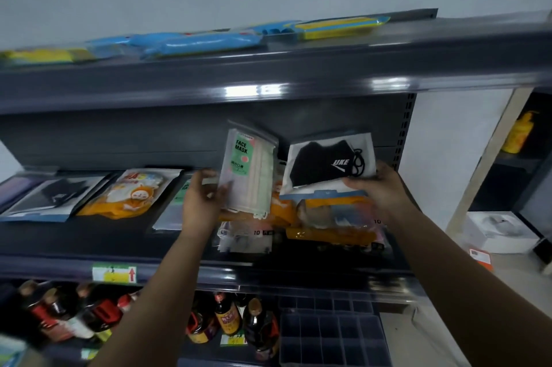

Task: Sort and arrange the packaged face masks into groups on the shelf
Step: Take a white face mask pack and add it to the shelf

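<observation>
My left hand [203, 199] holds a clear pack of pale masks with a green "FACE MASK" label [249, 172], upright above the middle shelf [268, 272]. In my right hand [379, 184] is a white pack with a black mask [328, 160], tilted over a loose pile of orange and clear mask packs [325, 223]. Flat on the shelf to the left lie a black-mask pack [50, 196], an orange cartoon pack [131, 193] and a green-label pack [171, 211], partly hidden by my left hand.
The top shelf [268, 67] carries blue and yellow packs [197, 44]. Below stand dark sauce bottles [227, 319] and an empty divided tray [331, 333]. To the right are a white box [501, 232] and a yellow bottle [519, 133].
</observation>
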The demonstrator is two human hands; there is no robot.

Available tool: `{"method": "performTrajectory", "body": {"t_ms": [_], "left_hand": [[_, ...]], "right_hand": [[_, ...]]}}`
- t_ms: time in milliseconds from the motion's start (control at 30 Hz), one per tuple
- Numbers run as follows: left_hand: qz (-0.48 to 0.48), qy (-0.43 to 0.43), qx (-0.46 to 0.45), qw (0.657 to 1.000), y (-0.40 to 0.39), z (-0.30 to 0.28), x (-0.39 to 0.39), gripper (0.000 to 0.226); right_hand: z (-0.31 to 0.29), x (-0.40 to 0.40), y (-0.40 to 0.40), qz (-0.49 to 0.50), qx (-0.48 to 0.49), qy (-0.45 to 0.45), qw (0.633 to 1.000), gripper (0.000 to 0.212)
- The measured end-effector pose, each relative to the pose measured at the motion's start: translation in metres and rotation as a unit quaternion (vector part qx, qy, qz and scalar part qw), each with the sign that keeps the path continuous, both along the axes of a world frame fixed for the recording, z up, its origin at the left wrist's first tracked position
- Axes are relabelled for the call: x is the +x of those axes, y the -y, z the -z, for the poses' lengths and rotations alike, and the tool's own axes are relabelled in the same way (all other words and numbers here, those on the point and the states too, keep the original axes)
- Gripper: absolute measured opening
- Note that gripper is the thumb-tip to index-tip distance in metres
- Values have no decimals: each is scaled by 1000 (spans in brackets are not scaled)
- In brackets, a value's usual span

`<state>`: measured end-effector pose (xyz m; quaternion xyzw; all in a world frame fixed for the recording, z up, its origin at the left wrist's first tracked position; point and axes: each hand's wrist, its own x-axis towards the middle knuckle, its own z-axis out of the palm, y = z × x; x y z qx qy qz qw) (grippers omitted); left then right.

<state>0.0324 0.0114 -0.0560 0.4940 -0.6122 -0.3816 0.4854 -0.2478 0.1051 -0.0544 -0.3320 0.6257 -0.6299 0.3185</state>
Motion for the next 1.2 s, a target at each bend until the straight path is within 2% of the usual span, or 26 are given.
{"method": "performTrajectory", "body": {"t_ms": [100, 200, 367, 467, 633, 767, 933, 1200], "left_hand": [[25, -82, 16, 996, -11, 0, 15, 27], [15, -129, 17, 991, -17, 1, 36, 30], [-16, -174, 13, 985, -16, 3, 96, 34], [-42, -199, 6, 979, -18, 1, 142, 31], [-91, -204, -15, 975, -23, 1, 230, 22], [-149, -197, -22, 969, -29, 4, 301, 26], [-196, -193, -21, 961, -38, 6, 378, 28], [-247, -148, -12, 957, -34, 21, 473, 35]], "right_hand": [[-6, 18, -6, -20, -64, 46, 997, 50], [-15, 43, -7, -63, -108, 53, 991, 51], [-24, 106, 13, -120, -131, 51, 983, 77], [-24, 156, 28, -157, -124, 48, 979, 79], [-19, 244, 55, -210, -114, 58, 969, 80], [-13, 313, 71, -243, -115, 85, 959, 86], [-7, 393, 82, -280, -123, 92, 948, 82], [19, 482, 110, -282, -100, 100, 949, 85]]}}
